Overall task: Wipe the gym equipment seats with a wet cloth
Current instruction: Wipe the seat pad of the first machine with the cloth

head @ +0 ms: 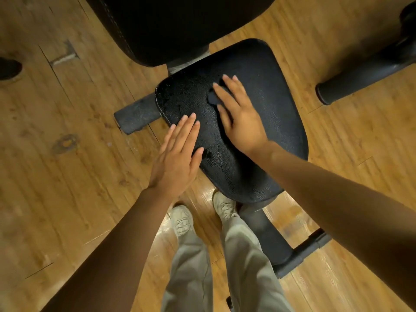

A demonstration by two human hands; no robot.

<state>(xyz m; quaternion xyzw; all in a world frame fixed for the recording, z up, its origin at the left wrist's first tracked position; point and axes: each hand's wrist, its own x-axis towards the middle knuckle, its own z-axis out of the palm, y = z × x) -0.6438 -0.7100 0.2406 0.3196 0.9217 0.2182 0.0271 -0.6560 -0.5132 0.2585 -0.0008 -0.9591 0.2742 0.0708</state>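
Note:
A black padded seat (265, 91) of a gym bench fills the middle of the head view, its textured surface glistening wet. My right hand (238, 113) lies flat on the seat with straight fingers, pressing a small dark cloth (212, 97) that peeks out under the fingers. My left hand (177, 154) is flat with straight fingers at the seat's left edge, fingertips over the pad. It holds nothing.
A black backrest pad (180, 25) rises beyond the seat. The bench's dark metal frame (265, 230) and foot bar (135, 115) sit on the wooden floor (56, 176). Another machine's leg (360, 77) lies at right. My shoes (182, 219) stand beside the frame.

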